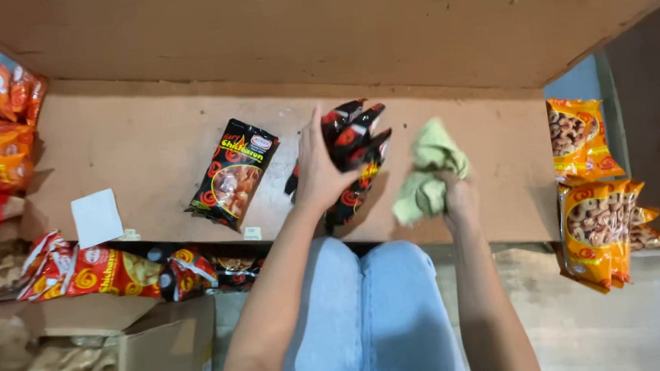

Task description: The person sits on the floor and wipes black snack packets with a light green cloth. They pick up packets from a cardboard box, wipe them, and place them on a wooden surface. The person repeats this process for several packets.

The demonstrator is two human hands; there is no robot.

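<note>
I count two hands: my left hand [319,170] at twelve o'clock grips a bunch of black snack packets [353,151], number unclear. One more black snack packet [234,172] lies at eleven o'clock. One green cloth [431,170] sits in my right hand [460,196] at one o'clock. One white card [97,218] at nine. Two clusters of orange nut packets [603,232] at three.

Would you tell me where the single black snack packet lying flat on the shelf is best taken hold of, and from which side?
Probably by its near, lower end, coming from the shelf's front edge. The black snack packet lies flat and slanted on the bare shelf, apart from the left hand and its bundle of packets. The sealed end is flat and thin, so fingers could pinch it there.
</note>
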